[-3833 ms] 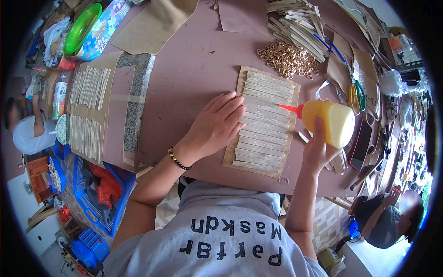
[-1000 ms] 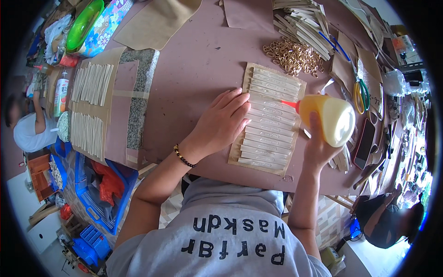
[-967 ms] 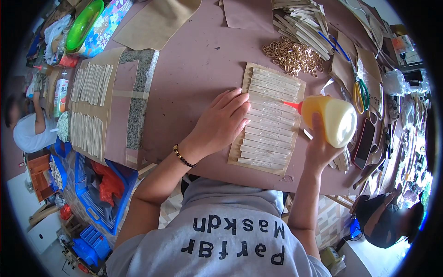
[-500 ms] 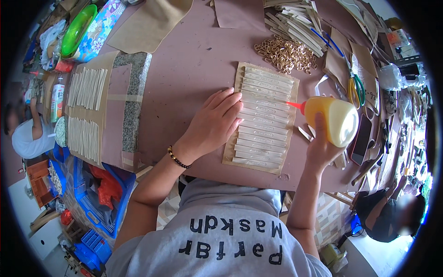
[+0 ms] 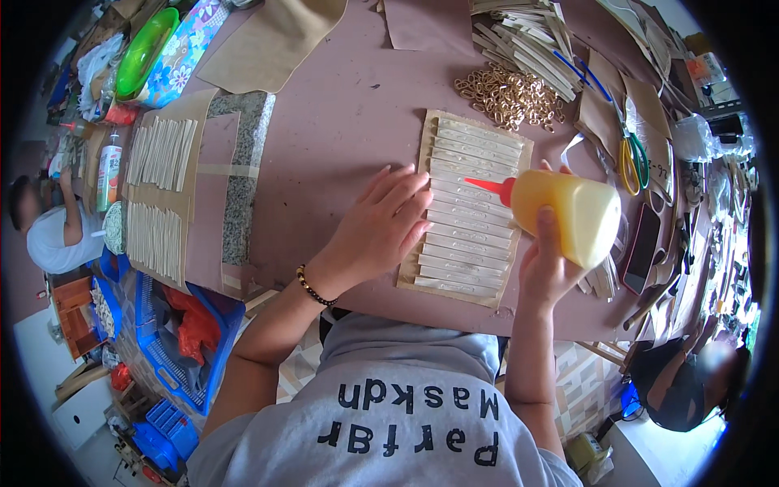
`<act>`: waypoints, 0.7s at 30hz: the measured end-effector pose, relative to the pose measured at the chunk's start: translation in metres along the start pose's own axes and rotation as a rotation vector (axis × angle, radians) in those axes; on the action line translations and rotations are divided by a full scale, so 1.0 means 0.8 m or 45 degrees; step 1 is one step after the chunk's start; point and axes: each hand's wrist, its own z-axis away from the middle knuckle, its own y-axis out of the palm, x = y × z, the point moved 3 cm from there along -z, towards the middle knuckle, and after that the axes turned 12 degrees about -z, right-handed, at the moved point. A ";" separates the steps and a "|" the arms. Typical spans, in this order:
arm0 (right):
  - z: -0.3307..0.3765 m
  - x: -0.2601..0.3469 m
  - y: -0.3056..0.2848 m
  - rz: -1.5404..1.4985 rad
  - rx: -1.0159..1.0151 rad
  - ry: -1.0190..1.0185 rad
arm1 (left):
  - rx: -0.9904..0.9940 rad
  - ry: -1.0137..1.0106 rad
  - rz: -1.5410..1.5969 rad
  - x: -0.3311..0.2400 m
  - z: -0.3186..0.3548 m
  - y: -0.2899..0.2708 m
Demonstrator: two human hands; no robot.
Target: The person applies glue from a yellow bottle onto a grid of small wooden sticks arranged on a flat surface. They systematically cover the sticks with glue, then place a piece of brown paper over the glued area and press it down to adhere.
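Pale strips (image 5: 469, 219): laid in a column across a brown backing card (image 5: 429, 134), at the centre of the dial; twelve o'clock lay at the far side of the purplish-brown table (image 5: 341, 122).
Left hand (image 5: 377, 215): at nine o'clock, palm down, fingers slightly spread, tips at the card's near-left edge.
Bracelet (image 5: 312, 288): dark beads, left wrist.
Right hand (image 5: 550, 252): at four o'clock, fingers wrapped round the bottle, thumb pressed along its side.
Squeeze bottle (image 5: 572, 213): at three o'clock, yellowish, tilted; its red nozzle (image 5: 487, 186) pointed to nine over the strips, contact not discernible.
Gold-coloured links (image 5: 507, 96): heaped between twelve and one.
Scissors (image 5: 630, 162): between two and three, yellow and green handles.
Phone (image 5: 642, 247): between three and four, dark-faced.
Grey shirt (image 5: 406, 365): at six, two lines of bold black lettering, inverted to the viewer.
Labelled bottle (image 5: 108, 174): at nine, far off, coloured label, print too small to read.
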 end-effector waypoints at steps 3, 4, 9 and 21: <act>0.002 -0.019 0.010 0.025 0.072 0.007 | 0.012 0.013 -0.018 -0.003 0.002 -0.001; 0.002 -0.021 0.015 -0.004 0.073 0.027 | 0.008 0.016 -0.031 -0.003 0.002 -0.001; 0.002 -0.029 0.028 0.065 0.139 0.063 | -0.008 0.017 -0.060 -0.002 0.002 0.002; 0.001 -0.027 0.033 0.126 0.175 0.012 | -0.014 0.015 -0.064 -0.001 0.001 0.002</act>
